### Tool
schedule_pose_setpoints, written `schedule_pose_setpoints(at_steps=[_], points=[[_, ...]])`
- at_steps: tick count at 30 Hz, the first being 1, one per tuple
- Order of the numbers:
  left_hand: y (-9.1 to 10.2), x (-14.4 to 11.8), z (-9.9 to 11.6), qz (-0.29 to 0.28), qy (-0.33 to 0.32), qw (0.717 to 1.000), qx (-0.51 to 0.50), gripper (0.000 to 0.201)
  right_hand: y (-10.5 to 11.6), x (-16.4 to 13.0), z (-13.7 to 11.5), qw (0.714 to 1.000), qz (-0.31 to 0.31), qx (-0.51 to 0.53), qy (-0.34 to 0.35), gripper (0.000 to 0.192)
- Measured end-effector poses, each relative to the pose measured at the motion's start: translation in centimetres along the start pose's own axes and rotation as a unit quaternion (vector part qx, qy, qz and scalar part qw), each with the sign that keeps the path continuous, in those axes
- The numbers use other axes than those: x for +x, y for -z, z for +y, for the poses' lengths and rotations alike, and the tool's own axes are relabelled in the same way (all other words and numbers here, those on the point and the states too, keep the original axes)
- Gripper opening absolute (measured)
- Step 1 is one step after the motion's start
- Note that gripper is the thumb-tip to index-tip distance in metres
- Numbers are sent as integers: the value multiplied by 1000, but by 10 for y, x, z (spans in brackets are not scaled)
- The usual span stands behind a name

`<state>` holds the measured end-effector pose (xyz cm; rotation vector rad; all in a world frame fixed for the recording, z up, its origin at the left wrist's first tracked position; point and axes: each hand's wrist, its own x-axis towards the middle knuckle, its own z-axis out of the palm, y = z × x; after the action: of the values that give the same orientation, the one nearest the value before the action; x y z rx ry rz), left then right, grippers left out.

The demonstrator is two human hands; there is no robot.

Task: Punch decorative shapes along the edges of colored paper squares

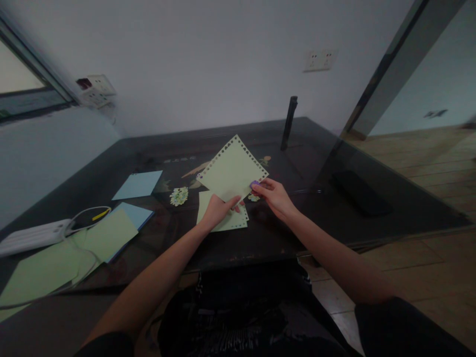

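Observation:
My left hand (219,210) grips the lower corner of a pale green paper sheet (232,168), which is raised and tilted above the table. Small cut-out holes run along its two upper edges. My right hand (275,196) is closed on a small purple paper punch (255,184), set at the sheet's lower right edge. Under my left hand lies more green paper (223,224), also with punched edges. A pile of small green paper cut-outs (179,196) sits left of the raised sheet, and other cut-outs (254,197) lie partly hidden beneath the punch.
The dark glossy table (316,218) stands against a wall. Blue paper (138,185), loose green sheets (48,267) and a white power strip (35,235) with a cable lie at left. A black upright post (289,123) stands at the back; a dark flat object (360,192) lies right.

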<state>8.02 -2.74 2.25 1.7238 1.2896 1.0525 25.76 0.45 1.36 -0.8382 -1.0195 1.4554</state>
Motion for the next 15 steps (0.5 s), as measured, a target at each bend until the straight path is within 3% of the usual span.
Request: schedule_pose_setpoints(at_steps=[15], points=[[-1,0,-2,0,-6,1000,-14,20,-1,0,-1,1000,-2,0,-4,27]])
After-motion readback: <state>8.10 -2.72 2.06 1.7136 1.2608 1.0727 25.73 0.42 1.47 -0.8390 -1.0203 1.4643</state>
